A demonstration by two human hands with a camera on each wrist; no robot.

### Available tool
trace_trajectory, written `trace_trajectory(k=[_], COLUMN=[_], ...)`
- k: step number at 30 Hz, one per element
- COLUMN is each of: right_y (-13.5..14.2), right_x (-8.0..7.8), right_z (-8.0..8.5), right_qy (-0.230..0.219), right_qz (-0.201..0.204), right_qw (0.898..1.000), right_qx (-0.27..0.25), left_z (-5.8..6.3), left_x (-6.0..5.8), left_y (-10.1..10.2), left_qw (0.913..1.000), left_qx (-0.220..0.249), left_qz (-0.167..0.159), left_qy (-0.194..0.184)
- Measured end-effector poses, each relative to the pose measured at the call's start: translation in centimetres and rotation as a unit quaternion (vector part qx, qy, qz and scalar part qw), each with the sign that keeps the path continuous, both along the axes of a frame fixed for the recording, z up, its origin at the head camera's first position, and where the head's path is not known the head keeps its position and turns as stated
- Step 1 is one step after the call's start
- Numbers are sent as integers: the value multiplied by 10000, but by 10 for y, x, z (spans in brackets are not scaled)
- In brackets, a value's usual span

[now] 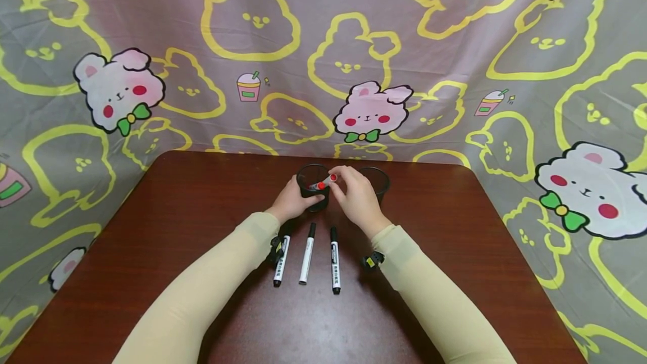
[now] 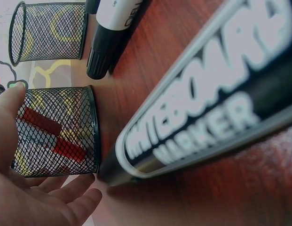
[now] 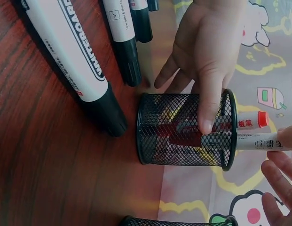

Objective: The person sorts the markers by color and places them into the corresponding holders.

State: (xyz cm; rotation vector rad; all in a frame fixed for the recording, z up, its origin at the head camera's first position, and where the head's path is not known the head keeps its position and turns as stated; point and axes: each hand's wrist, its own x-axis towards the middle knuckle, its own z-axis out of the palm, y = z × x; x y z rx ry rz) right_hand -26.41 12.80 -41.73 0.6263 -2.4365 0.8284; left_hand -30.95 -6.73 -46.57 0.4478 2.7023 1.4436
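Your left hand [image 1: 295,198] grips a cup [image 3: 183,141]; your right hand [image 1: 358,198] pinches a marker [image 3: 255,141] partly inside it, beside another marker [image 3: 249,121]. Three black markers [image 1: 307,257] lie on the worktop [image 1: 242,308].

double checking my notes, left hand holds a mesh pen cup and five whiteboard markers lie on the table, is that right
Not five: the head view shows three whiteboard markers lying on the table. The left hand does hold a mesh pen cup.
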Motion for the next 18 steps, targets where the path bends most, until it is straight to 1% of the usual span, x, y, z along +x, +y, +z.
trace_trajectory(k=[5,8,11,18], right_y=[-1,-1,-1,-2], right_x=[1,1,0,-4], right_z=[-1,-3,-5,-9], right_qy=[-184,-321,-352,-376], right_qz=[2,-32,-34,-70], right_qw=[9998,9994,9992,9987], right_qx=[36,122,172,324], left_z=[0,1,1,1], left_x=[0,1,2,2], left_y=[0,1,0,0], left_qw=[10000,9998,9995,9992], left_qx=[-58,-180,-235,-286], left_qz=[-21,48,112,159], left_qy=[35,-69,-181,-210])
